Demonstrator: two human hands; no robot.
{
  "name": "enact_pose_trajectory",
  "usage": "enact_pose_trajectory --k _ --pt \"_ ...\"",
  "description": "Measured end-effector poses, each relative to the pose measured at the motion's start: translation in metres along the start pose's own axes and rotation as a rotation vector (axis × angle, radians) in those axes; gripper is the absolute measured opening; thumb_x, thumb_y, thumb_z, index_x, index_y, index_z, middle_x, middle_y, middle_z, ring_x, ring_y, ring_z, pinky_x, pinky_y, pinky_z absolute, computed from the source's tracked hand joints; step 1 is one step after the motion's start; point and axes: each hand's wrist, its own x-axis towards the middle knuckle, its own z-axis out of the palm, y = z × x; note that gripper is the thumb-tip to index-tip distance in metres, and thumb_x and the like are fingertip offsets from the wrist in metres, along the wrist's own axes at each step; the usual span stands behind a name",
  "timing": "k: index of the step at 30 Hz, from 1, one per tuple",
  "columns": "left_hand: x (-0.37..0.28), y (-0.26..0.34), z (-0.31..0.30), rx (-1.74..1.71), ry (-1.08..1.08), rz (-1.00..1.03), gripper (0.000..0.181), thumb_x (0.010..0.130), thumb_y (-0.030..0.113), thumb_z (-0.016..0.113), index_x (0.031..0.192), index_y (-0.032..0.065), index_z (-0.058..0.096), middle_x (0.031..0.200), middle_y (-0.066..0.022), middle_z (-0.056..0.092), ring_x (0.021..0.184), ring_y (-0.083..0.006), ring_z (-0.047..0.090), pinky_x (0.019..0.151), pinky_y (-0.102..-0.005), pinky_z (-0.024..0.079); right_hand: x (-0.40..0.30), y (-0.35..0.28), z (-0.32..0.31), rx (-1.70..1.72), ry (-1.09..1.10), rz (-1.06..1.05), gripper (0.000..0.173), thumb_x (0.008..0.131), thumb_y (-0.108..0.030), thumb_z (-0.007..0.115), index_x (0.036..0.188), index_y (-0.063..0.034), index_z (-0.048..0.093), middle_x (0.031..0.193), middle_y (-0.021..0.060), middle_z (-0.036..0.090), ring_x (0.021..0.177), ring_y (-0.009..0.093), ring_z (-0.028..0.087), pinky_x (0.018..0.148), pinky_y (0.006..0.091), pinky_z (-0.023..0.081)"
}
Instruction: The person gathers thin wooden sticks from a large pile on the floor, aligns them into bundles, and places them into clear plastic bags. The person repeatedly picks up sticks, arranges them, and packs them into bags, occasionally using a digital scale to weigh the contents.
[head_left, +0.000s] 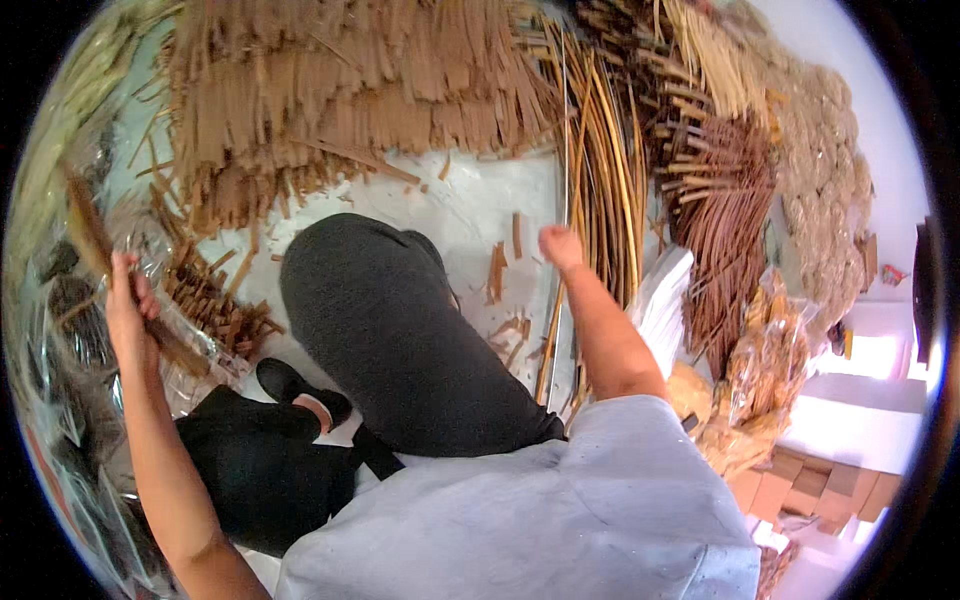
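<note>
My left hand (131, 304), at the far left, is closed around a long flat brown strip (88, 217), which looks like bark or wood. Motion blurs the strip; it slants from above the hand to below it. My right hand (561, 247) is a fist beside long thin brown rods (611, 202) lying lengthwise on the right. Whether the fist holds anything cannot be made out. Ahead of my knee lies a broad layered pile of brown strips (352, 82).
Brown offcuts (496, 271) are scattered over the pale floor (465, 202). Short pieces (214, 300) and clear plastic wrapping lie on the left. Bundled dark sticks (724, 225), a plastic bag of tan pieces (765, 352) and cardboard boxes (814, 484) stand on the right.
</note>
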Motion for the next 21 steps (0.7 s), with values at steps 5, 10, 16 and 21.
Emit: enact_pose_trajectory --k 5,10,16,21 --pt "-0.005 -0.03 0.015 0.138 0.037 -0.065 0.03 0.095 0.04 0.05 0.097 0.01 0.052 0.063 0.0039 0.037 0.05 -0.0061 0.03 0.047 -0.0221 0.026 -0.153 0.195 0.111 -0.539 -0.74 0.113 0.038 0.077 -0.04 0.065 0.095 -0.0071 0.067 0.096 0.0176 0.064 0.07 0.031 0.065 0.066 0.039 0.053" --pt "-0.007 -0.076 0.029 0.295 0.096 -0.2 0.031 0.094 0.041 0.051 0.092 0.0104 0.052 0.067 0.0036 0.041 0.054 -0.0066 0.035 0.049 -0.0221 0.03 -0.215 0.206 0.135 -0.416 -0.872 0.3 0.042 0.076 -0.041 0.063 0.097 -0.004 0.067 0.091 0.0204 0.066 0.069 0.031 0.066 0.066 0.0389 0.053" --pt "0.009 -0.192 0.091 0.314 -0.007 -0.424 0.037 0.09 0.042 0.055 0.086 0.0051 0.058 0.067 -0.0042 0.054 0.055 -0.0152 0.051 0.052 -0.0301 0.044 -0.061 0.075 0.172 0.6 -0.275 0.048 0.037 0.075 -0.019 0.069 0.102 0.0016 0.054 0.077 0.0108 0.061 0.066 0.022 0.061 0.06 0.0372 0.051" --pt "-0.004 -0.31 0.119 0.357 0.072 -0.604 0.032 0.087 0.033 0.056 0.086 0.0019 0.061 0.063 -0.0066 0.058 0.048 -0.0127 0.052 0.046 -0.0292 0.043 0.028 -0.052 0.146 0.612 -0.293 0.012 0.035 0.078 -0.018 0.066 0.106 -0.0011 0.054 0.085 0.0101 0.062 0.07 0.02 0.062 0.062 0.0351 0.051"
